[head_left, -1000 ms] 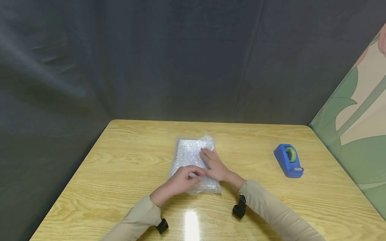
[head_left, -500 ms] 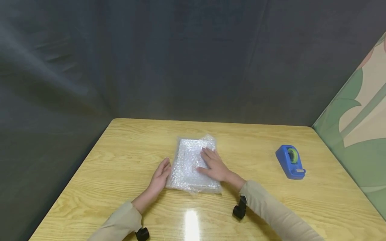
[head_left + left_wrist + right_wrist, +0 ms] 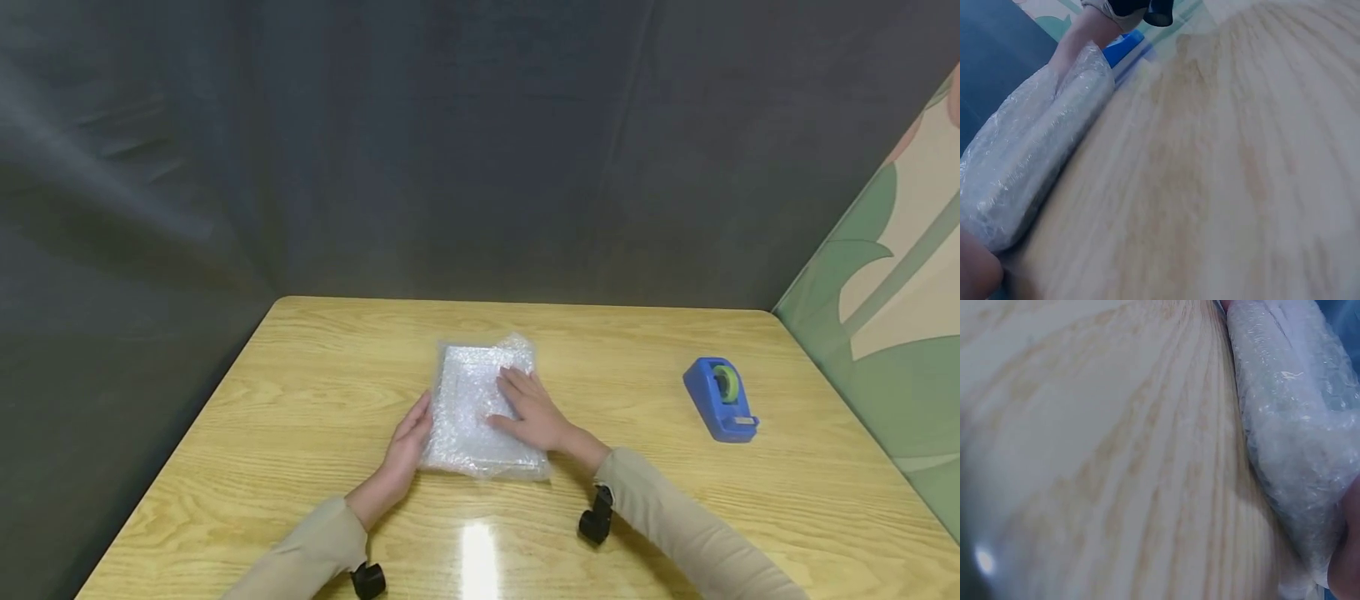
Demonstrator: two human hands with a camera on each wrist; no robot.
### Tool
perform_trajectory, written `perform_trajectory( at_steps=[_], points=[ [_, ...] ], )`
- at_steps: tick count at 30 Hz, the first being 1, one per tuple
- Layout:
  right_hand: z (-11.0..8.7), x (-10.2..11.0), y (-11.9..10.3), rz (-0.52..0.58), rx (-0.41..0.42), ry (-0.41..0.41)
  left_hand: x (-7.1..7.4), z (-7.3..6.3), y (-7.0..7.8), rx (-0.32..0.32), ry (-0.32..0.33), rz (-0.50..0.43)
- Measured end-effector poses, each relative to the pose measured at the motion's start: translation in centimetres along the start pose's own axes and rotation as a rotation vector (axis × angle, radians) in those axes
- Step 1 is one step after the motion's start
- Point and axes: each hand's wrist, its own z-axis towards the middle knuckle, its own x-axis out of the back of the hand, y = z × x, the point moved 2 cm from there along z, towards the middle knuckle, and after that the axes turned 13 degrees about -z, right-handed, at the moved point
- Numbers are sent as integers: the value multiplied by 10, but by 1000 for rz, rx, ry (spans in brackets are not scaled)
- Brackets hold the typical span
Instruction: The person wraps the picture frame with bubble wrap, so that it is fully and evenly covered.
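Note:
A flat rectangular item wrapped in bubble wrap (image 3: pixel 468 392) lies on the wooden table; what is inside cannot be made out. Flat on its right half rests my right hand (image 3: pixel 534 414), fingers spread. My left hand (image 3: pixel 407 442) stands on edge along the package's left side, its fingers straight and touching the wrap. In the left wrist view the bubble wrap (image 3: pixel 1029 150) shows as a thick, crinkled bundle, with a bit of my left hand (image 3: pixel 977 269) at the corner. The right wrist view shows the bubble wrap's (image 3: pixel 1297 444) near end.
A blue tape dispenser (image 3: pixel 720 402) with a greenish roll stands on the right of the wooden table (image 3: pixel 300 400). A dark curtain (image 3: pixel 480 150) hangs behind the table. On the right is a panel with leaf patterns (image 3: pixel 900 333).
My left hand has moved from over the package, near my right hand, out to its left side and then in against the edge. My right hand stays on the wrap.

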Motion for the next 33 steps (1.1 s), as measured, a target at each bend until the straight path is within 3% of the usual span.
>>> perform_trajectory(
  at_steps=[4, 8, 17, 27, 33],
  points=[
    [1, 1, 1, -2, -34, -53, -7, 1, 4, -29, -68, 32],
    [3, 1, 1, -2, -58, -118, -14, 2, 6, -69, -147, 131],
    [3, 5, 1, 72, -72, -154, -20, 5, 6, -157, -192, 561],
    [3, 6, 3, 47, -61, -166, -26, 8, 9, -179, -212, 883],
    [3, 5, 3, 20, -41, -174, -27, 12, 20, -198, -287, 1059]
  ],
)
